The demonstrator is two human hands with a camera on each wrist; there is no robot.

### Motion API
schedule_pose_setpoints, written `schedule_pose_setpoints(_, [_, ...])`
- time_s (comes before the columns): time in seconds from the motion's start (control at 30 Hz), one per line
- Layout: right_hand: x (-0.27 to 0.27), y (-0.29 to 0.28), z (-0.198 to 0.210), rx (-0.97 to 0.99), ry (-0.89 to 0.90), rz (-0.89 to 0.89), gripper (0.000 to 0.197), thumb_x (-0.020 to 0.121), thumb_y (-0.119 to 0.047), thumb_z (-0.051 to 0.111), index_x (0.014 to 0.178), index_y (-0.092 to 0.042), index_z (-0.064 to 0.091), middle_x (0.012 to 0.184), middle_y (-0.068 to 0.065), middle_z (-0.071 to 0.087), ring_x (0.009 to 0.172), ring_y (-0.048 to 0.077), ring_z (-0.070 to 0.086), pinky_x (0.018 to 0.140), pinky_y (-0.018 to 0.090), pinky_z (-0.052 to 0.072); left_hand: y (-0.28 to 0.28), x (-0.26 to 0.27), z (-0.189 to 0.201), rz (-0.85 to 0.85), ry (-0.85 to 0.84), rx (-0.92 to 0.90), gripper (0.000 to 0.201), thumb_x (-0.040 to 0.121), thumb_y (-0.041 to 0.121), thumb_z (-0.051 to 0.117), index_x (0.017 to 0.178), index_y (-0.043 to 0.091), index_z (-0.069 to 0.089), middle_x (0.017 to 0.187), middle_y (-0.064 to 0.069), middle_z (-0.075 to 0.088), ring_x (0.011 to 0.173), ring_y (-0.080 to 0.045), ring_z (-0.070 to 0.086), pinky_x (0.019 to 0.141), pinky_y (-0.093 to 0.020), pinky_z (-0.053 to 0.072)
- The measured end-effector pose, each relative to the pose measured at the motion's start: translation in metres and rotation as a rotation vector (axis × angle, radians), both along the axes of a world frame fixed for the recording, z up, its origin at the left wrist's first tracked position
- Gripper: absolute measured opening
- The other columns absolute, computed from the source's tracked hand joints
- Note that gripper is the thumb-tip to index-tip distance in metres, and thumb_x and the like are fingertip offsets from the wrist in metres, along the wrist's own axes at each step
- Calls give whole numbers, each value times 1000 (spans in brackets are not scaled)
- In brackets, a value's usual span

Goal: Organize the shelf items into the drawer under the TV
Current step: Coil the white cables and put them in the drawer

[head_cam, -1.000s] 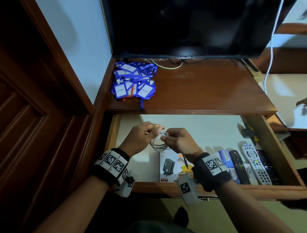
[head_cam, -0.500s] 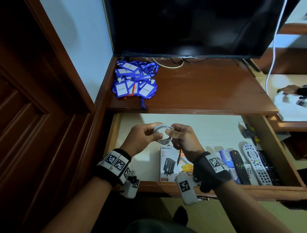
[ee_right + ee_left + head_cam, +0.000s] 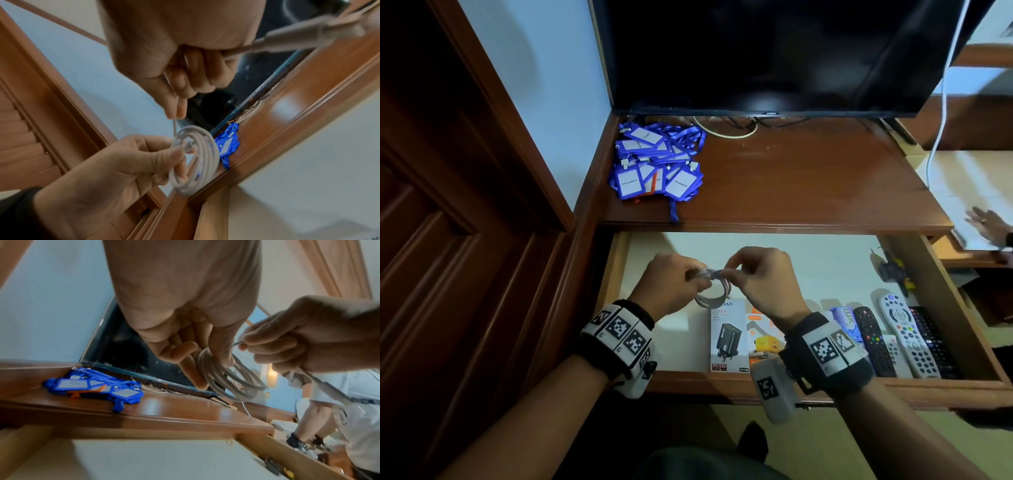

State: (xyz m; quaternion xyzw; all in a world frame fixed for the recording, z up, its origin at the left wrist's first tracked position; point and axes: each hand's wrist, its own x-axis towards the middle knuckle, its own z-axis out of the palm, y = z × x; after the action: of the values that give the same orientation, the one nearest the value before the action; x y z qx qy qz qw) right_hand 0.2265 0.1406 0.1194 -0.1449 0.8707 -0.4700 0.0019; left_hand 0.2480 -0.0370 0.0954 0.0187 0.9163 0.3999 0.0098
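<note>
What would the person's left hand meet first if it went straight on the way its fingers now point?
Probably the right hand: the left hand points across at it, and the coiled white cable both hold bridges the small gap. Depth is unclear.

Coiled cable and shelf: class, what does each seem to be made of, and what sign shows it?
Coiled cable: pale grey, matte, probably rubbery plastic sheathing; it bends into smooth loops. Shelf: reddish-brown wood or wood veneer, glossy varnish; it reflects light patches.
</note>
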Motion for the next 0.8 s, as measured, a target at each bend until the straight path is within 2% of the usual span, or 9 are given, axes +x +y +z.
schedule_pose_setpoints(0.17, [-8,4,-2,-39,-2,42,15,68,-2,77,60,-11,69,54,-1,61,50,14,50,52,28,41,9,5,2,-130,-38,-106,12,78,25,75,76,14,74,62,-1,63,63,-18,53,62,-31,43])
schedule_pose_setpoints(0.27, [-14,8,-12,-120,-34,55,18,67,1,73,58,-13,67,60,-1,64,60,21,57,58,33,46,10,4,6,-159,-34,-97,6,78,22,77,82,16,77,64,3,65,60,-9,49,60,-23,35])
schedule_pose_setpoints(0.37, [-15,11,-21,-101,-47,47,27,65,-10,69,55,-35,61,68,-12,64,81,20,49,75,36,36,11,3,7,-198,-36,-129,11,77,20,77,88,19,77,69,6,68,64,-7,51,63,-20,34])
schedule_pose_setpoints(0.47, [-12,11,-24,26,-67,-10,31,73,-9,75,60,-35,62,84,-12,59,94,16,37,83,37,24,15,5,6,-215,-4,-132,9,76,19,77,85,18,77,70,4,70,62,-7,51,62,-20,34])
schedule_pose_setpoints(0.53, [-12,11,-23,85,-55,-29,25,75,-8,75,65,-30,67,92,-8,54,94,14,34,80,33,21,17,6,5,-206,13,-106,4,75,19,78,75,16,75,59,7,64,55,-6,47,57,-20,32])
schedule_pose_setpoints(0.57, [-13,11,-23,61,-45,-13,23,75,-6,75,67,-26,69,91,-5,52,93,13,36,81,32,24,17,6,4,-195,23,-86,13,74,18,78,65,16,70,50,9,55,52,-7,44,54,-21,30])
schedule_pose_setpoints(0.67, [-13,9,-26,-186,-63,36,24,74,10,71,71,-14,73,79,-1,53,75,3,51,71,19,39,18,6,3,-148,61,-19,37,72,19,77,49,18,48,44,6,40,48,-11,37,51,-26,29])
schedule_pose_setpoints(0.7, [-13,8,-28,-237,-64,25,24,74,12,70,72,-12,73,78,1,57,71,5,54,67,18,42,18,5,3,-125,60,7,36,72,18,77,50,17,48,45,5,41,49,-11,37,53,-27,31])
schedule_pose_setpoints(0.8, [-13,4,-36,-312,-72,-13,20,78,7,68,74,-12,73,78,5,64,71,15,61,68,30,49,18,4,2,-43,71,70,21,71,15,78,59,11,61,48,6,51,53,-14,46,55,-26,39])
